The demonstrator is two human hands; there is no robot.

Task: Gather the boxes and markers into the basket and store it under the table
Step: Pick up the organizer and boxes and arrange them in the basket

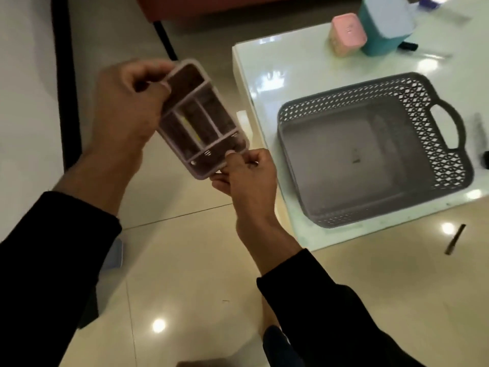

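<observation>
I hold a pale lilac compartment box (202, 120) in the air, left of the table, above the floor. My left hand (127, 107) grips its far end with fingers curled round the rim. My right hand (246, 172) pinches its near corner. The box has several dividers and some small items inside. A grey perforated basket (447, 144) with a side handle sits empty on the white glass table (277, 64). A pink box (346, 33) and a teal and light-blue box (386, 25) stand at the table's far side. A dark marker (408, 45) lies beside the teal box.
A dark marker or pen (455, 239) lies on the tiled floor near the table's front corner. A dark object (485, 160) shows at the right edge of the table. A red sofa (238, 6) stands beyond. A black strip (64, 83) runs along the floor at the left.
</observation>
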